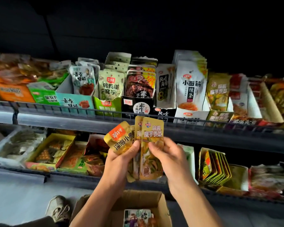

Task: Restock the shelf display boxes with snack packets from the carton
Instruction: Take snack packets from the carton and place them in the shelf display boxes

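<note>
At the left end of the upper shelf (59,119) stands an orange display box (11,92) with loose packets heaped in it, then a green box (44,95) and a teal box (75,101) holding white packets with red meat printed on them. Toward the middle of that shelf a light-green box (107,104) holds pale green packets, and a black box (137,105) just beside it holds dark packets.

In front of the upper shelf's front edge, near its middle, both hands hold a fan of golden snack packets (152,148). The left hand (120,158) grips the fan from the left, thumb pressed on the tilted packet with an orange label (120,137). The right hand (167,154) pinches the front upright packet, thumb on its face.

Below the hands sits the open brown carton (141,200), with a few printed packets lying inside. Left of it, on the floor, is a worn shoe (59,208).

Right of centre on the upper shelf, a tall white box (191,114) holds white packets, and next to it a golden box (219,116) holds packets matching those in the hands. On the lower shelf's right part, a box of yellow-edged packets (215,166) stands tilted.
</note>
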`<move>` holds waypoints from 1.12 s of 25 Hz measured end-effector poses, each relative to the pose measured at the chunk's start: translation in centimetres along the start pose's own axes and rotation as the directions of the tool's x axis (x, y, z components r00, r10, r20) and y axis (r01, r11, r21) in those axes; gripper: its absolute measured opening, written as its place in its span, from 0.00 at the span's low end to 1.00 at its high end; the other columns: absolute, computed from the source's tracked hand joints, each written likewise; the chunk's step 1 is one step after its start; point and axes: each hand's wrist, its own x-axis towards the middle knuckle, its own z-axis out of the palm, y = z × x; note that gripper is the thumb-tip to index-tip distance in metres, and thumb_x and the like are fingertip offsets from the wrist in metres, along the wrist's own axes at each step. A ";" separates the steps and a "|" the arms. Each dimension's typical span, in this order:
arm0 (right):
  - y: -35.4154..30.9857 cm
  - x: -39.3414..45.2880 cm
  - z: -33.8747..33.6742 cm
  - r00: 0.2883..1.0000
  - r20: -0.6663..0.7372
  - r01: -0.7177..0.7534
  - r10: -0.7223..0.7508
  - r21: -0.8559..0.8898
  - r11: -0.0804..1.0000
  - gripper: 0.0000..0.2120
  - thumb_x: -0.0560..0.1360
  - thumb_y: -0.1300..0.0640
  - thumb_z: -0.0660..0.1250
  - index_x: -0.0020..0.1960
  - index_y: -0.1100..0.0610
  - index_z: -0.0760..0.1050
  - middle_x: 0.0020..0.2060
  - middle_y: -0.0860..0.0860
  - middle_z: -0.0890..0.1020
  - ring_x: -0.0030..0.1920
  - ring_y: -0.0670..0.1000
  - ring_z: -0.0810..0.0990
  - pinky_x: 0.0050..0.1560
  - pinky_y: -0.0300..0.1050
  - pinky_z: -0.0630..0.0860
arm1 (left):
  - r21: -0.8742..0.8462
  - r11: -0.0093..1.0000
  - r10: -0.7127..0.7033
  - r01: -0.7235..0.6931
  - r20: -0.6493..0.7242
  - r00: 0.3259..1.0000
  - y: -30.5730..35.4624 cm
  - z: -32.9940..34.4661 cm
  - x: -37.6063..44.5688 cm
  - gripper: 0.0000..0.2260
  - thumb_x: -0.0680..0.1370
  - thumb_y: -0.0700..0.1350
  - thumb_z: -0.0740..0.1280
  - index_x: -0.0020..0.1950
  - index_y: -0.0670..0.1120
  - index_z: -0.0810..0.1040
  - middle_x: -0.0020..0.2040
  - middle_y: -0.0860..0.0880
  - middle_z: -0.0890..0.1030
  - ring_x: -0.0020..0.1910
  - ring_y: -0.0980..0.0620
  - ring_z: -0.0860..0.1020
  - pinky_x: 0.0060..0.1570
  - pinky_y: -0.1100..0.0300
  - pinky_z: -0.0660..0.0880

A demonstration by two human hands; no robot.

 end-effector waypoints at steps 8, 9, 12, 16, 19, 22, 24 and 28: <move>-7.3 5.7 0.0 0.991 0.129 0.035 -0.038 0.031 0.999 0.08 0.75 0.55 0.73 0.53 0.53 0.80 0.46 0.49 0.87 0.49 0.49 0.85 0.51 0.49 0.81 | 0.074 0.994 0.073 -0.077 0.062 0.995 5.8 0.5 3.3 0.05 0.76 0.40 0.69 0.47 0.46 0.85 0.48 0.44 0.87 0.46 0.44 0.86 0.41 0.50 0.83; -7.6 6.2 0.8 0.991 0.132 0.002 -0.021 0.136 0.991 0.09 0.76 0.57 0.71 0.56 0.54 0.80 0.49 0.51 0.87 0.52 0.51 0.85 0.54 0.52 0.81 | 0.082 0.991 0.105 -0.110 0.066 0.992 6.3 0.9 3.7 0.06 0.76 0.40 0.69 0.49 0.45 0.85 0.48 0.44 0.87 0.47 0.44 0.86 0.42 0.50 0.83; -7.6 7.0 1.6 0.988 0.153 -0.072 0.023 0.320 0.945 0.12 0.78 0.63 0.66 0.60 0.56 0.77 0.53 0.55 0.85 0.56 0.57 0.83 0.58 0.58 0.79 | 0.096 0.981 0.164 -0.168 0.040 0.986 7.0 2.2 4.7 0.07 0.78 0.41 0.69 0.54 0.45 0.83 0.49 0.46 0.87 0.48 0.46 0.85 0.46 0.48 0.82; -9.1 7.6 -3.3 0.998 0.041 0.028 -0.045 0.344 0.939 0.11 0.76 0.66 0.66 0.57 0.59 0.77 0.53 0.56 0.85 0.56 0.57 0.83 0.57 0.58 0.80 | 0.152 0.979 0.124 -0.137 0.089 0.988 6.8 4.7 5.8 0.04 0.77 0.42 0.71 0.45 0.48 0.86 0.46 0.47 0.87 0.46 0.46 0.86 0.48 0.48 0.81; -11.5 9.5 -10.9 0.918 -0.345 0.315 -0.198 0.327 0.891 0.14 0.77 0.68 0.65 0.61 0.59 0.75 0.52 0.52 0.84 0.51 0.51 0.85 0.49 0.49 0.81 | 0.116 0.990 0.068 -0.081 0.108 0.992 6.5 6.9 6.2 0.03 0.76 0.41 0.72 0.48 0.47 0.84 0.46 0.46 0.87 0.46 0.45 0.86 0.47 0.46 0.81; -11.5 11.6 -16.7 0.839 -0.472 0.351 -0.271 0.089 0.932 0.18 0.77 0.70 0.65 0.65 0.59 0.72 0.52 0.48 0.82 0.49 0.45 0.82 0.54 0.46 0.81 | 0.101 0.995 0.009 -0.021 0.113 0.994 5.9 8.4 6.3 0.05 0.74 0.41 0.73 0.49 0.46 0.83 0.46 0.46 0.87 0.46 0.44 0.85 0.47 0.46 0.81; -10.3 12.8 -18.3 0.916 -0.338 0.184 -0.214 -0.120 0.976 0.17 0.75 0.69 0.69 0.60 0.57 0.74 0.50 0.47 0.82 0.50 0.45 0.81 0.57 0.46 0.79 | 0.118 0.993 -0.013 -0.002 0.126 0.992 5.4 9.0 5.9 0.05 0.74 0.40 0.73 0.49 0.45 0.83 0.45 0.45 0.87 0.45 0.43 0.86 0.45 0.47 0.81; -10.1 14.1 -19.5 0.951 -0.239 0.078 -0.195 -0.426 0.901 0.28 0.70 0.64 0.76 0.65 0.54 0.70 0.57 0.48 0.80 0.51 0.47 0.81 0.52 0.47 0.78 | 0.144 0.989 -0.010 -0.017 0.180 0.984 5.1 9.9 5.4 0.10 0.69 0.39 0.75 0.50 0.40 0.82 0.46 0.40 0.86 0.45 0.40 0.85 0.44 0.43 0.82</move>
